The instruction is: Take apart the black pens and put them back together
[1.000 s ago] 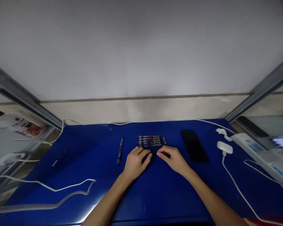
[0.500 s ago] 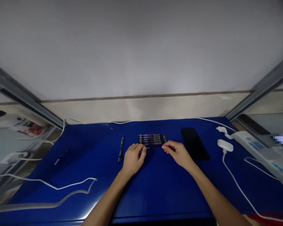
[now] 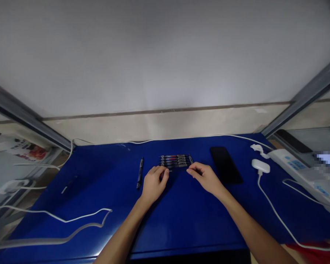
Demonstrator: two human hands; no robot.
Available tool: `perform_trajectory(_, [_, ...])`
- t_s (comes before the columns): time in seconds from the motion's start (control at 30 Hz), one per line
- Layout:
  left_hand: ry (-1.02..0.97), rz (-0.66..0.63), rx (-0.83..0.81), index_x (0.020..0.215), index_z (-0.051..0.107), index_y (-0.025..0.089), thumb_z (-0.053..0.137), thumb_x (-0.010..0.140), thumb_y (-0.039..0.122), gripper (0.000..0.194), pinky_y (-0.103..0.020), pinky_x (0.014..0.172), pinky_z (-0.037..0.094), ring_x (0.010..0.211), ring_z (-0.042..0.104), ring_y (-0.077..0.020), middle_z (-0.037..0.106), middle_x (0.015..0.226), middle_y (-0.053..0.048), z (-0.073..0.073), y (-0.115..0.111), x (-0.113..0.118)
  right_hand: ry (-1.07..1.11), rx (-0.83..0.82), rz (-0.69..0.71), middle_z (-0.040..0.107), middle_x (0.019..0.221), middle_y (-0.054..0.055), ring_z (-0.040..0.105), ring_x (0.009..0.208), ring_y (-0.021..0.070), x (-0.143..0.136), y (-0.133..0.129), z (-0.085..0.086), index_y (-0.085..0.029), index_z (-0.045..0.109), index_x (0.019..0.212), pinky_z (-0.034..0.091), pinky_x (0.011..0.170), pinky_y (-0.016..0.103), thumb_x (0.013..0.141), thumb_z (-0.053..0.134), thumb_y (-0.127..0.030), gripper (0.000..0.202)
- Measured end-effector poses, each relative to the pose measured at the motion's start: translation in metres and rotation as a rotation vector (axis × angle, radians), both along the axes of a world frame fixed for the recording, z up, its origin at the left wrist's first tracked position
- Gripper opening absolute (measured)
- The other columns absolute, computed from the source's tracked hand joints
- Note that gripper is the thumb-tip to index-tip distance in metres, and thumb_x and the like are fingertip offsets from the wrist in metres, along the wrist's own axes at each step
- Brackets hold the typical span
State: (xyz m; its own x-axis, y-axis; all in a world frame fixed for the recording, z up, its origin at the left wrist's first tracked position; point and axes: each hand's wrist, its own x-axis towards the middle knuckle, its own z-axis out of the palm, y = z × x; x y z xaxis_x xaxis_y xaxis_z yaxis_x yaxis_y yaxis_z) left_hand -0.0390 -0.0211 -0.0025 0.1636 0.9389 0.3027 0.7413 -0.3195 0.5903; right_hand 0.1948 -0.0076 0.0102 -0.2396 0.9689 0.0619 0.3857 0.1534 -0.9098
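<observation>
Several pens [image 3: 173, 159] lie side by side in a row on the blue table [image 3: 187, 220], in front of both hands. At the near left end of the row, my left hand [image 3: 154, 181] has its fingers curled and its thumb close to them; what lies between the fingertips is too small to tell. My right hand [image 3: 205, 177] is pinched at the near right end of the row, and its fingertips hide whatever they hold. One dark pen [image 3: 140, 173] lies apart, left of my left hand. Another pen [image 3: 190, 159] stands crosswise at the row's right end.
A black phone [image 3: 226, 165] lies right of my right hand. Further right are a white earphone case [image 3: 260, 165] with a cable and a white power strip [image 3: 294, 165]. A small dark object [image 3: 69, 184] and white cables [image 3: 66, 221] are on the left.
The whole view has shifted slightly. My right hand is a little closer to my left hand, and the nearest pen of the row sits tighter against the others.
</observation>
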Motion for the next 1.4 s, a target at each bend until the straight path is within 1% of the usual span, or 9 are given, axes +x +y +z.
perform_trajectory(0.13, [-0.032, -0.017, -0.017, 0.086, 0.062, 0.02, 0.041, 0.098, 0.036, 0.029, -0.028, 0.069, 0.041, 0.076, 0.056, -0.0167, 0.061, 0.077, -0.003, 0.0018, -0.0002, 0.0013, 0.066, -0.014, -0.01, 0.067, 0.08, 0.001, 0.061, 0.071, 0.0162, 0.0009, 0.0025, -0.0036, -0.022, 0.066, 0.087, 0.049, 0.068, 0.028, 0.087, 0.062, -0.042, 0.021])
perform_trajectory(0.27, [-0.043, -0.004, -0.027, 0.084, 0.062, 0.02, 0.041, 0.098, 0.037, 0.03, -0.028, 0.069, 0.042, 0.076, 0.056, -0.017, 0.061, 0.075, -0.003, 0.0024, -0.0003, 0.0018, 0.073, 0.009, 0.001, 0.068, 0.084, 0.002, 0.063, 0.076, 0.0172, 0.0016, 0.0017, -0.0002, -0.022, 0.07, 0.09, 0.049, 0.071, 0.029, 0.088, 0.062, -0.039, 0.019])
perform_trajectory(0.5, [-0.033, -0.01, -0.015, 0.087, 0.063, 0.02, 0.042, 0.098, 0.037, 0.029, -0.028, 0.068, 0.041, 0.075, 0.055, -0.0167, 0.06, 0.075, -0.003, 0.0032, -0.0001, -0.0004, -0.021, -0.014, 0.018, 0.065, 0.069, 0.003, 0.062, 0.066, 0.0169, 0.001, -0.0005, 0.0031, -0.02, 0.07, 0.079, 0.046, 0.06, 0.027, 0.093, 0.054, -0.043, 0.032])
perform_trajectory(0.7, [-0.076, -0.008, -0.011, 0.087, 0.063, 0.02, 0.042, 0.098, 0.036, 0.028, -0.03, 0.073, 0.043, 0.079, 0.057, -0.0176, 0.063, 0.079, -0.003, 0.0056, 0.0015, -0.0029, 0.048, 0.05, 0.017, 0.069, 0.085, 0.003, 0.064, 0.078, 0.0184, 0.0006, 0.001, -0.0005, -0.022, 0.07, 0.088, 0.05, 0.072, 0.03, 0.09, 0.059, -0.04, 0.021])
perform_trajectory(0.8, [-0.089, 0.004, -0.012, 0.086, 0.063, 0.02, 0.043, 0.098, 0.036, 0.028, -0.029, 0.071, 0.043, 0.078, 0.058, -0.0174, 0.063, 0.079, -0.003, 0.0054, 0.0025, -0.0033, 0.05, 0.055, 0.011, 0.07, 0.088, 0.003, 0.065, 0.082, 0.0195, 0.0012, 0.0018, -0.0001, -0.023, 0.071, 0.09, 0.051, 0.076, 0.032, 0.089, 0.061, -0.039, 0.019])
perform_trajectory(0.87, [-0.086, 0.005, -0.016, 0.085, 0.063, 0.02, 0.044, 0.098, 0.035, 0.028, -0.029, 0.071, 0.043, 0.077, 0.058, -0.0174, 0.063, 0.078, -0.003, 0.0052, 0.0026, -0.0031, 0.033, 0.053, 0.007, 0.071, 0.086, 0.003, 0.065, 0.081, 0.0193, 0.0017, 0.0014, 0.0015, -0.023, 0.071, 0.087, 0.05, 0.074, 0.031, 0.089, 0.061, -0.04, 0.02])
perform_trajectory(1.03, [-0.086, -0.002, -0.026, 0.084, 0.063, 0.021, 0.044, 0.098, 0.035, 0.028, -0.029, 0.07, 0.042, 0.077, 0.058, -0.0169, 0.064, 0.077, -0.002, 0.0045, 0.0015, -0.0019, -0.019, -0.01, -0.01, 0.067, 0.069, 0.002, 0.063, 0.067, 0.0171, 0.0017, -0.0001, 0.0044, -0.02, 0.07, 0.077, 0.046, 0.061, 0.027, 0.092, 0.055, -0.043, 0.032])
perform_trajectory(1.27, [-0.092, 0.002, -0.019, 0.084, 0.064, 0.021, 0.043, 0.098, 0.037, 0.03, -0.029, 0.07, 0.043, 0.077, 0.058, -0.0172, 0.064, 0.077, -0.003, 0.0024, 0.002, -0.002, 0.041, 0.035, 0.0, 0.071, 0.087, 0.003, 0.066, 0.08, 0.0192, 0.0018, 0.0023, -0.0005, -0.022, 0.07, 0.089, 0.051, 0.074, 0.031, 0.087, 0.063, -0.039, 0.018])
perform_trajectory(1.4, [-0.09, 0.004, -0.027, 0.082, 0.063, 0.02, 0.042, 0.098, 0.037, 0.031, -0.029, 0.069, 0.043, 0.076, 0.058, -0.0173, 0.063, 0.076, -0.003, 0.0034, 0.0017, -0.0015, -0.006, -0.005, -0.014, 0.068, 0.071, 0.002, 0.063, 0.068, 0.0174, 0.0031, 0.0005, 0.002, -0.021, 0.071, 0.081, 0.049, 0.064, 0.029, 0.09, 0.058, -0.043, 0.028])
